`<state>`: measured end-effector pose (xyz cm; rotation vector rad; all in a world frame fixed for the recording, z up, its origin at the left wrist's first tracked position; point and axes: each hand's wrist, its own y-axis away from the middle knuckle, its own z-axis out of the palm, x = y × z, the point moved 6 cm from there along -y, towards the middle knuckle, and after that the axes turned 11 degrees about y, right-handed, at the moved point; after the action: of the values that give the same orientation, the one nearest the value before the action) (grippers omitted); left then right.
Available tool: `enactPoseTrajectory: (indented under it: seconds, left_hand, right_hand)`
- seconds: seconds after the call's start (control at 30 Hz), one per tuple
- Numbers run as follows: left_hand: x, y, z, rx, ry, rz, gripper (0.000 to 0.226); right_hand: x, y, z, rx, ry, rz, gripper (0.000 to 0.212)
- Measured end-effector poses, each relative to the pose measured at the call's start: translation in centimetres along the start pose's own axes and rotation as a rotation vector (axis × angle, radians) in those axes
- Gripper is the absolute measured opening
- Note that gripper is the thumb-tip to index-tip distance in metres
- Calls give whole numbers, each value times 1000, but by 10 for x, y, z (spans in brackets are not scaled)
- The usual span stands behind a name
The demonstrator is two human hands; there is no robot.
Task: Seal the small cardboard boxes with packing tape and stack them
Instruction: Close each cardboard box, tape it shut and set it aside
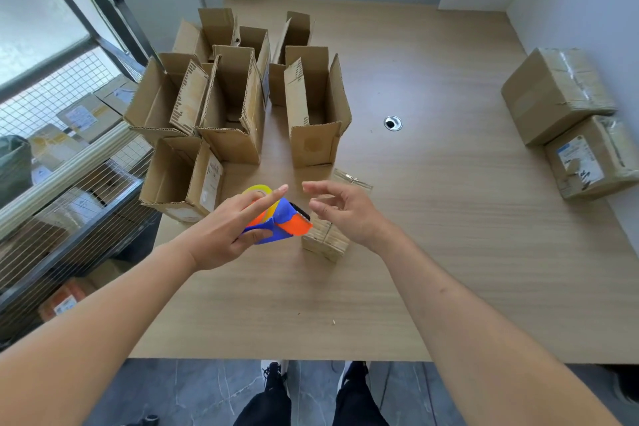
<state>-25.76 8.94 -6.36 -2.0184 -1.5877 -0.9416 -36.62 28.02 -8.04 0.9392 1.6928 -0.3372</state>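
My left hand (pixel 228 228) holds a blue and orange tape dispenser (pixel 283 223) with a roll of clear tape (pixel 257 189); its thumb curls under the handle and the index finger lies straight over the roll. My right hand (pixel 342 211) hovers just right of the dispenser's toothed blade, fingers loosely curled, holding nothing I can make out. Under that hand a small taped cardboard box (pixel 325 239) stands on the wooden table (pixel 432 252). Several open cardboard boxes (pixel 231 107) stand with flaps up at the table's back left.
Two larger taped parcels (pixel 567 114) sit at the table's right edge by the wall. A strip of clear tape or plastic (pixel 352 178) lies behind the small box. A cable hole (pixel 392 122) is mid-table. Wire shelving with parcels (pixel 69 156) runs along the left.
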Motion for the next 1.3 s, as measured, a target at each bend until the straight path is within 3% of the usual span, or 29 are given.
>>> enactPoseTrajectory:
  seconds: [0.17,0.4,0.7,0.97,1.3]
  left_hand:
    - [19,-3,0,-33,-11,37,77]
    - [36,-7,8,-108,-40,107,69]
    - [36,-18,9,-173,44,24,52]
    - [7,-21,-10,-410,-43,-61,46]
    - [-27,-27,-15,-533,-64,-135,45]
  right_hand:
    - [-12,5,-8,18,108,-14,16]
    - [3,29,-9,150,-68,43,1]
    - [36,59,-2,375,-158,277,6]
    - [67,102,-14,673,-245,422,10]
    - [102,123,13,756,-306,535,9]
